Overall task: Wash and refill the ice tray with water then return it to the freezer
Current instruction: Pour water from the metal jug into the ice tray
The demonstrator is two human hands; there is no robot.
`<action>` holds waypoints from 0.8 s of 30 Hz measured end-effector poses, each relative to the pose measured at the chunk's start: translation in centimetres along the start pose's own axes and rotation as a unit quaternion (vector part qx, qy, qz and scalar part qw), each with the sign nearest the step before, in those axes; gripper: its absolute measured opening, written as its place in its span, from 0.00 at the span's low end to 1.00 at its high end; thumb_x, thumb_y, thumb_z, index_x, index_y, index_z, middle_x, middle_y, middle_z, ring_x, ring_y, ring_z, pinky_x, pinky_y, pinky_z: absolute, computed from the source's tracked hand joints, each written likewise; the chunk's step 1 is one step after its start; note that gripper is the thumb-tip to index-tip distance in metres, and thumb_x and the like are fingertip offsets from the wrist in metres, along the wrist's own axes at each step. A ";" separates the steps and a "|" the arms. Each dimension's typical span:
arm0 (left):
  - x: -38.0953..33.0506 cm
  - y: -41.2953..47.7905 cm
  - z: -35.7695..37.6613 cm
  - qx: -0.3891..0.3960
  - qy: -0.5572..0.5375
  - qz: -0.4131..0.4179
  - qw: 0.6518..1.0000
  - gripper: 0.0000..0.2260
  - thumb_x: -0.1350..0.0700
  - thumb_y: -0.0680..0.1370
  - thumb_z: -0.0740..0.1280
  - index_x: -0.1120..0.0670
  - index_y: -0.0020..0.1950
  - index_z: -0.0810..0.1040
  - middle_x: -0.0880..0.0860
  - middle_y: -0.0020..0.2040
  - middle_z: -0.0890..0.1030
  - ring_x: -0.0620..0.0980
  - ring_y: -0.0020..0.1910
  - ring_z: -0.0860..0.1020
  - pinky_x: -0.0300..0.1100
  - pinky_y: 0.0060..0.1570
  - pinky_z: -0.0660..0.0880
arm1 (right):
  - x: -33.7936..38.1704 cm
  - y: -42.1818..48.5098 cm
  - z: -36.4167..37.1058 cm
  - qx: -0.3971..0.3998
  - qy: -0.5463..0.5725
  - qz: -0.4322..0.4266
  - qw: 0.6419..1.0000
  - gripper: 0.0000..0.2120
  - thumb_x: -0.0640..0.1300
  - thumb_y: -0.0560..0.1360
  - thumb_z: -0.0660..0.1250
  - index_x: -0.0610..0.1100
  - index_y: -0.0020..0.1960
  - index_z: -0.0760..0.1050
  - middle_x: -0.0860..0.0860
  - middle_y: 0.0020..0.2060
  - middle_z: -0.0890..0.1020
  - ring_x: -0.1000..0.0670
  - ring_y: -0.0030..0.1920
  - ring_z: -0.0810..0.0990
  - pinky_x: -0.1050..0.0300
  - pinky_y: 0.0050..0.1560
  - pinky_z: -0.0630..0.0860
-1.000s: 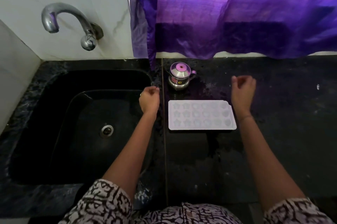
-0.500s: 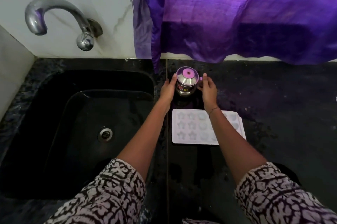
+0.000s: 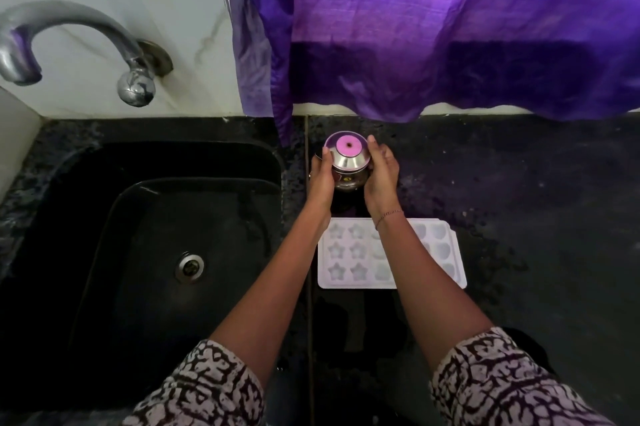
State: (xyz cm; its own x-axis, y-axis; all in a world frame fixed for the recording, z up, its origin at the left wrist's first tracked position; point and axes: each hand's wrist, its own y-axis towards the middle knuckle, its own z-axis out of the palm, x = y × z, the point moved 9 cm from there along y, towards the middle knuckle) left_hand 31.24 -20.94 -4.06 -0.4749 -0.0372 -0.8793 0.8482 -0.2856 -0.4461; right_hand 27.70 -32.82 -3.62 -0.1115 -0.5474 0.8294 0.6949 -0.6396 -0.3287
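Observation:
A small steel pot [image 3: 347, 162] with a pink-centred lid stands at the back of the black counter, just right of the sink. My left hand [image 3: 320, 176] holds its left side and my right hand [image 3: 381, 172] holds its right side, fingers curved round it. The white ice tray [image 3: 349, 257] with star and heart moulds lies flat on the counter nearer to me, partly covered by my right forearm. I cannot tell whether the pot is lifted off the counter.
The black sink [image 3: 145, 252] with its drain [image 3: 189, 266] is on the left, under a steel tap [image 3: 69, 34] on the white tiled wall. A purple curtain [image 3: 450, 27] hangs over the counter's back edge. Black counter [image 3: 536, 217] extends to the right.
Both hands moved from beside the ice tray forward to the steel pot and closed in on its two sides. The tray stays in place on the counter.

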 end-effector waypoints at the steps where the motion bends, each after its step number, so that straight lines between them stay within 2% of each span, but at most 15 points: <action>1: -0.3 -0.4 -0.1 -0.003 -0.002 0.007 1.000 0.15 0.41 0.81 0.54 0.46 0.64 0.68 0.52 0.67 0.72 0.50 0.64 0.72 0.51 0.67 0.68 | 0.3 -0.3 0.2 0.003 0.010 0.000 1.000 0.13 0.40 0.75 0.68 0.47 0.35 0.67 0.53 0.33 0.82 0.54 0.38 0.80 0.61 0.43 0.78; 3: -1.2 -1.3 -0.2 -0.016 -0.020 0.021 0.999 0.14 0.44 0.81 0.55 0.49 0.62 0.69 0.53 0.65 0.75 0.50 0.62 0.74 0.51 0.66 0.70 | 0.9 -0.9 0.5 0.011 0.030 -0.003 0.999 0.17 0.38 0.75 0.68 0.47 0.34 0.64 0.54 0.31 0.82 0.55 0.36 0.81 0.62 0.40 0.78; 6: -2.6 -3.4 0.0 -0.028 -0.042 0.041 0.998 0.17 0.47 0.82 0.56 0.54 0.67 0.68 0.54 0.63 0.75 0.51 0.60 0.75 0.49 0.63 0.72 | 1.9 -2.1 0.8 0.035 0.036 -0.005 0.999 0.18 0.37 0.74 0.69 0.48 0.33 0.62 0.54 0.30 0.81 0.56 0.36 0.81 0.62 0.39 0.77; 9: -3.4 -5.8 0.4 -0.031 -0.055 0.063 0.996 0.12 0.50 0.82 0.55 0.52 0.62 0.70 0.51 0.56 0.77 0.48 0.54 0.76 0.48 0.59 0.73 | 3.0 -3.5 0.8 0.058 0.046 -0.005 0.997 0.19 0.37 0.74 0.69 0.48 0.33 0.62 0.54 0.30 0.80 0.55 0.36 0.81 0.61 0.39 0.78; 14: -3.7 -9.4 0.6 -0.043 -0.077 0.074 0.993 0.14 0.51 0.82 0.56 0.54 0.66 0.70 0.51 0.55 0.78 0.44 0.49 0.77 0.44 0.52 0.75 | 4.5 -6.1 0.2 0.093 0.038 -0.001 0.995 0.19 0.37 0.73 0.70 0.48 0.32 0.63 0.53 0.31 0.80 0.54 0.38 0.80 0.59 0.43 0.78; 18: -2.7 -11.4 0.7 -0.020 -0.096 0.064 0.993 0.17 0.50 0.81 0.59 0.54 0.67 0.72 0.54 0.59 0.79 0.51 0.56 0.78 0.44 0.52 0.76 | 5.4 -7.8 -1.0 0.098 0.032 0.000 0.995 0.19 0.37 0.73 0.70 0.48 0.31 0.63 0.54 0.29 0.79 0.54 0.36 0.79 0.60 0.41 0.77; 20: -2.0 -12.2 0.3 -0.019 -0.075 0.058 0.995 0.19 0.46 0.81 0.57 0.54 0.66 0.74 0.53 0.58 0.80 0.47 0.54 0.79 0.39 0.48 0.77 | 5.9 -8.6 -1.8 0.095 0.027 -0.006 0.995 0.20 0.38 0.72 0.70 0.49 0.31 0.62 0.55 0.29 0.77 0.55 0.35 0.78 0.62 0.40 0.76; 22: -0.8 -12.5 -1.0 -0.055 -0.060 0.042 0.996 0.22 0.43 0.80 0.57 0.56 0.65 0.74 0.52 0.58 0.79 0.46 0.53 0.77 0.41 0.50 0.74 | 6.3 -9.1 -2.8 0.083 0.015 -0.013 0.996 0.21 0.38 0.71 0.71 0.49 0.30 0.62 0.54 0.29 0.75 0.55 0.35 0.76 0.63 0.40 0.75; 24: 0.8 -12.6 -3.1 -0.118 -0.051 0.034 0.991 0.20 0.45 0.80 0.58 0.58 0.64 0.74 0.53 0.59 0.78 0.49 0.58 0.76 0.46 0.56 0.72 | 6.7 -9.6 -3.8 0.074 0.004 -0.016 0.997 0.21 0.38 0.71 0.72 0.49 0.30 0.62 0.54 0.30 0.74 0.55 0.36 0.75 0.63 0.40 0.74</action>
State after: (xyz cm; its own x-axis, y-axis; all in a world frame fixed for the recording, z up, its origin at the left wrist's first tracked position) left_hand 20.84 -14.44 0.35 -0.4253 -0.1490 -0.8927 0.9048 -0.0466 -0.4233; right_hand 17.63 -32.42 3.39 -0.1402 -0.5335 0.8341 0.7887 -0.5695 -0.2317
